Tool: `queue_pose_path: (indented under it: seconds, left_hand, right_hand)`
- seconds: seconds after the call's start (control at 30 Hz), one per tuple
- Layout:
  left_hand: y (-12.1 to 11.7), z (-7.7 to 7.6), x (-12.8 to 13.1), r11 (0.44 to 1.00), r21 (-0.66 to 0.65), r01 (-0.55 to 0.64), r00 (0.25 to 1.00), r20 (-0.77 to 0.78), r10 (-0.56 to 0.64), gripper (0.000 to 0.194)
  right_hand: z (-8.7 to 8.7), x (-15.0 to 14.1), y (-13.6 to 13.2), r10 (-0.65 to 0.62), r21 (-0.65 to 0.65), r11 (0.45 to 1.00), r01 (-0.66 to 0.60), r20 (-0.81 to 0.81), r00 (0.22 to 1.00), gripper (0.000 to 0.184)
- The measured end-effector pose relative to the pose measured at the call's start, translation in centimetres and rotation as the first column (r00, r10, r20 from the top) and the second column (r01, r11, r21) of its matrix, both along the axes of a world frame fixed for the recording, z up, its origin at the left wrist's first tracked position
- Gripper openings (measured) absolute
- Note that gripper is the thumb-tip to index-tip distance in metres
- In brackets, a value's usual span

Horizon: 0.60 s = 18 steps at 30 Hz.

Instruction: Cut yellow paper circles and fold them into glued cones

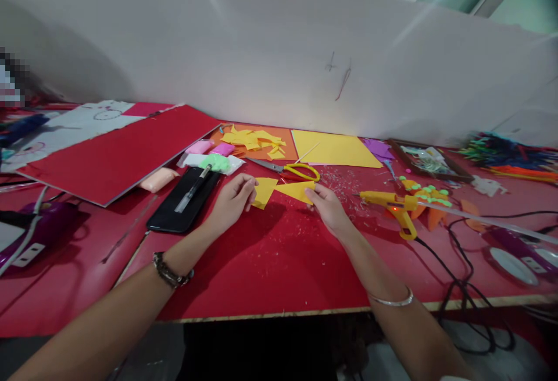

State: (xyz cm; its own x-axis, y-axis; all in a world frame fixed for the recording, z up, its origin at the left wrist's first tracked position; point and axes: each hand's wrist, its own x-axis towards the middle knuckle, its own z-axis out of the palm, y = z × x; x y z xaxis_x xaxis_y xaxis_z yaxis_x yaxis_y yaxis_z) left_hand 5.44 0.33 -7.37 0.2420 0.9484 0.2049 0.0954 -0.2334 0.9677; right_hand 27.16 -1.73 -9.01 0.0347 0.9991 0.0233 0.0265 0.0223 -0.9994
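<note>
My left hand [233,199] pinches a small yellow paper piece [264,191] by its left edge, just above the red tabletop [270,264]. My right hand [328,207] pinches a second yellow paper triangle [297,190] at its right corner. The two pieces meet point to point between my hands. Yellow-handled scissors [290,169] lie right behind the pieces. A yellow hot glue gun [392,203] with a lit red lamp rests to the right of my right hand.
A black phone [183,209] with a pen on it lies left of my left hand. Behind are yellow paper scraps [255,139], a yellow sheet [333,149], a red board [117,157], clay lumps [215,163], a tray [429,160] and pipe cleaners [510,157]. Black cables [462,276] cross the right edge.
</note>
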Motion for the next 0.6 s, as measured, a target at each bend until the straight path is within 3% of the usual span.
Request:
queue_pose_path:
  seconds: [0.33,0.6]
  left_hand:
    - [-0.33,-0.07,-0.13,0.998,-0.060,0.013,1.000,-0.005,-0.013,0.047]
    - [0.22,-0.85,0.47,0.998,-0.062,-0.010,0.990,0.139,0.018,0.035]
  right_hand:
    - [0.13,-0.09,-0.26,0.033,-0.008,0.999,-0.033,0.035,0.999,0.027]
    - [0.28,-0.14,-0.42,0.057,-0.012,0.998,-0.056,0.074,0.996,0.028]
